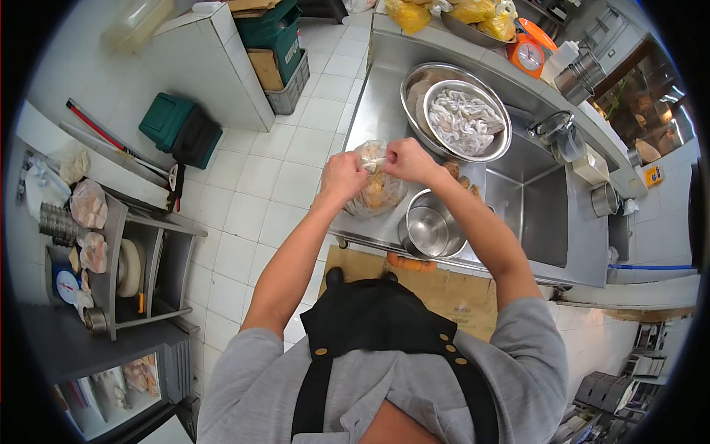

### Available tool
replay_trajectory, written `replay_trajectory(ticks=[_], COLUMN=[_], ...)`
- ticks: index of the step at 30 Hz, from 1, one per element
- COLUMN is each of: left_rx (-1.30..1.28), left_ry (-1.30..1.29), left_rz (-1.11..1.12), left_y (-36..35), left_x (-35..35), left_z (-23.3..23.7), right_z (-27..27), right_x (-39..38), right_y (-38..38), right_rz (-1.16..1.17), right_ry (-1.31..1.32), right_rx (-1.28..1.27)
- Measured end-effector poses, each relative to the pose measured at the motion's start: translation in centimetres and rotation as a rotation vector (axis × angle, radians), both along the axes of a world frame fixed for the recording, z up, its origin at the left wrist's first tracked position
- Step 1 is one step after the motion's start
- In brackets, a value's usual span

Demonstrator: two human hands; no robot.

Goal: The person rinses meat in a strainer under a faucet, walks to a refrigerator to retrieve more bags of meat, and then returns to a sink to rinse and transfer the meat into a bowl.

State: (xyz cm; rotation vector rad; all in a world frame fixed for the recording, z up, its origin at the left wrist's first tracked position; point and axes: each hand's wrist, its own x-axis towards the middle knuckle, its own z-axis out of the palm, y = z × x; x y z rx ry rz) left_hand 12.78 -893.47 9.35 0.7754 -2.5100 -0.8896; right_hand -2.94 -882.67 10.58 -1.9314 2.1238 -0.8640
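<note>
clear plastic bag [379, 198]: fat part at 6 o'clock from the fingers | left hand [344, 177] at 9, right hand [414, 160] at 3, both touching | fingers pinch its top

From my remote position I identify a steel sink basin [529, 211], with a faucet [551, 124] located near its far edge. On the ledge beyond, I register an orange dial scale [528, 58] beside yellow plastic bags [408, 15]. On the white tiled floor [288, 159] at left, I locate a green-lidded bin [181, 126]; farther off, a second green bin [266, 37] adjoins a grey crate [291, 90]. At near left, I note a metal rack [116, 222] and a blue scale [68, 285] with white dial. Flat cardboard [470, 296] covers the floor before the sink.
</note>
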Motion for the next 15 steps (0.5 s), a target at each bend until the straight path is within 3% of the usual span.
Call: replay_trajectory(ticks=[2, 5, 7, 8, 9, 10, 11, 13, 14, 15], left_rx=[-0.045, 0.016, -0.357, -0.360, -0.154, 0.050, 0.047, 0.175, 0.171, 0.472], left_ry=[-0.073, -0.129, 0.363, 0.365, 0.266, 0.165, 0.166, 0.149, 0.150, 0.266], left_rz=[0.030, 0.134, 0.106, 0.102, 0.094, 0.085, 0.081, 0.074, 0.070, 0.100], left_y=[-0.5, -0.6, -0.6, -0.7, -0.8, -0.8, -0.8, -0.8, -0.9, -1.1], left_x=[0.8, 2.1, 1.9, 1.2, -0.1, -0.7, -0.6, -0.6, 0.0, 1.2], left_z=[0.0, 0.2, -0.4, -0.2, 0.6, 1.2, 1.5, 1.4, 1.4, 1.2], right_z=[0.6, -0.7, 0.0, 0.4, 0.7, 1.3, 1.1, 0.6, 0.8, 1.7], right_x=[-0.1, -0.6, 0.5, 1.2, 1.8, 2.4, 2.1, 0.7, 0.1, 0.7], right_y=[1.6, 3.1, 2.1, 0.5, -0.6, -1.0, -1.0, -0.4, 0.9, 1.4], right_rz=[-0.278, -0.453, -0.412, -0.321, -0.225, -0.192, -0.195, -0.222, -0.309, -0.313], right_ry=[-0.173, -0.281, -0.278, -0.115, 0.052, 0.068, 0.069, -0.157, -0.078, -0.078], right_rx=[0.043, -0.027, -0.068, -0.339, -0.604, -0.521, -0.525, 0.121, 0.068, 0.064])
